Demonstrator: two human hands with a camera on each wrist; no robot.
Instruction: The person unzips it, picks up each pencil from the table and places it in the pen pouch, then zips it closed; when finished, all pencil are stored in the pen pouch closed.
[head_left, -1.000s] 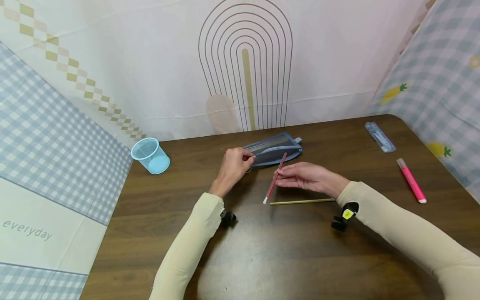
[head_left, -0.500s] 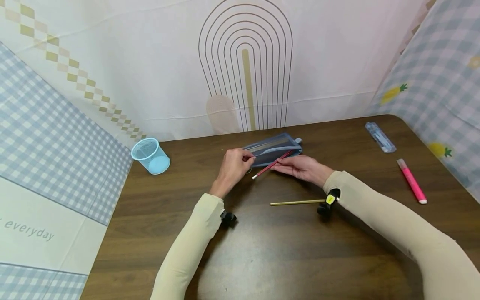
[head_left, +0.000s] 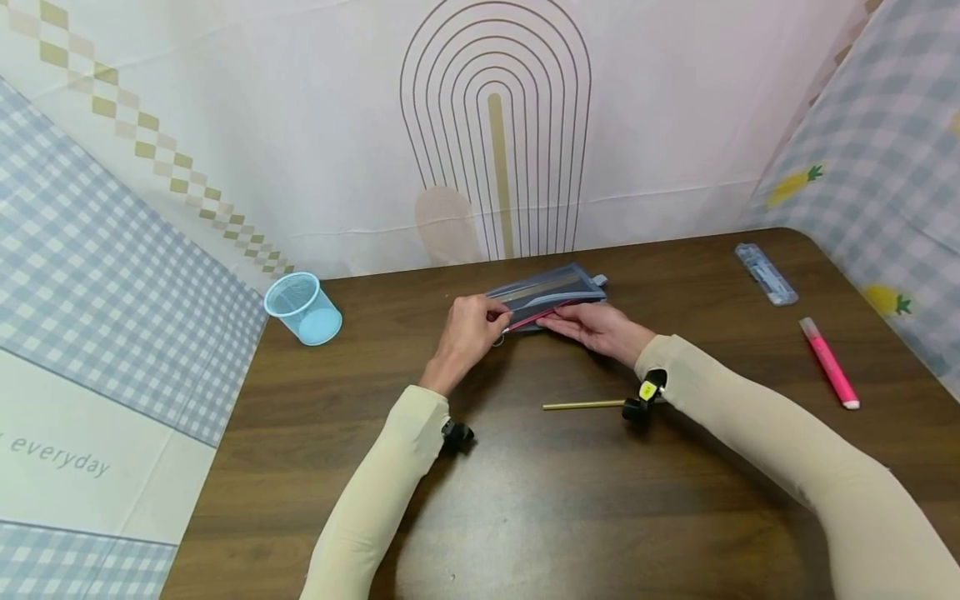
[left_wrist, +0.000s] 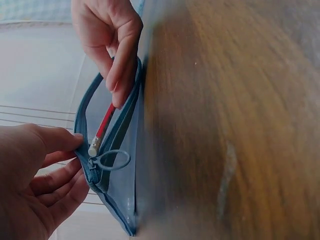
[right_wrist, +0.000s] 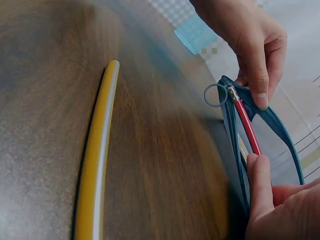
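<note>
While left hand (head_left: 467,333) pinches zippered pouch (head_left: 551,283), right hand (head_left: 597,328) pinches red pencil (right_wrist: 247,124) lengthwise between zip edges (left_wrist: 80,111), eraser (left_wrist: 93,149) leftward.

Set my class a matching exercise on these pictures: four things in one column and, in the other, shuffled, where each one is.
Things
1. red pencil with a white eraser end
2. light-blue mesh cup
3. bright pink marker with a white end
4. slim gold-yellow rod

Places
A. near the right edge of the brown wooden table
B. on the table, partly hidden in the head view by the black wrist camera
C. held by the right hand at the open blue zip pouch
D. near the table's back left corner

Pairs: 1-C, 2-D, 3-A, 4-B
</note>
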